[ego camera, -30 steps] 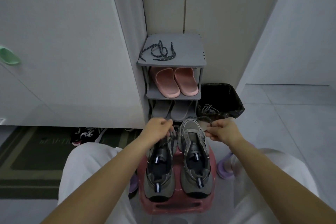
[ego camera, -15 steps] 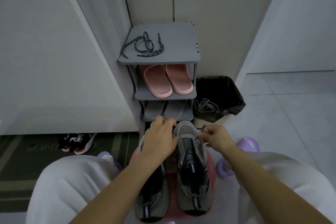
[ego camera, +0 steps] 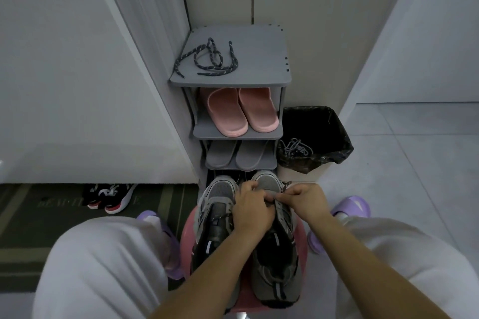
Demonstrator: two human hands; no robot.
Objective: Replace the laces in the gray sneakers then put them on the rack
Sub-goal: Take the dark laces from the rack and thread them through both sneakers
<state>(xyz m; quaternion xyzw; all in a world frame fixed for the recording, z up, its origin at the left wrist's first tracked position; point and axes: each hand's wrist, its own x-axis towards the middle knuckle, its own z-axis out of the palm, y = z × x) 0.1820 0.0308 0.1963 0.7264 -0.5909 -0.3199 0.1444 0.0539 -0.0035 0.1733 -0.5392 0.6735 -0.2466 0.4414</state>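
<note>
Two gray sneakers stand side by side on a pink stool (ego camera: pixel 186 243) between my knees, toes pointing at the rack. The left sneaker (ego camera: pixel 216 204) has a lace in its eyelets. My left hand (ego camera: pixel 252 211) grips the front of the right sneaker (ego camera: pixel 278 274), fingers curled over its lace area. My right hand (ego camera: pixel 304 201) pinches a dark lace end (ego camera: pixel 286 185) at that shoe's toe side. A dark speckled spare lace (ego camera: pixel 210 61) lies loose on the top shelf of the gray shoe rack (ego camera: pixel 259 77).
Pink slippers (ego camera: pixel 241 111) fill the rack's second shelf, gray slippers (ego camera: pixel 237 154) the third. A bin with a black bag (ego camera: pixel 315 137) right of the rack holds gray laces (ego camera: pixel 295 149). Black-and-red shoes (ego camera: pixel 111 197) sit on a dark mat at left. White walls flank the rack.
My left hand moved from the left sneaker across to the right sneaker, meeting my right hand at its front. The view shifted, bringing the rack closer to the centre.
</note>
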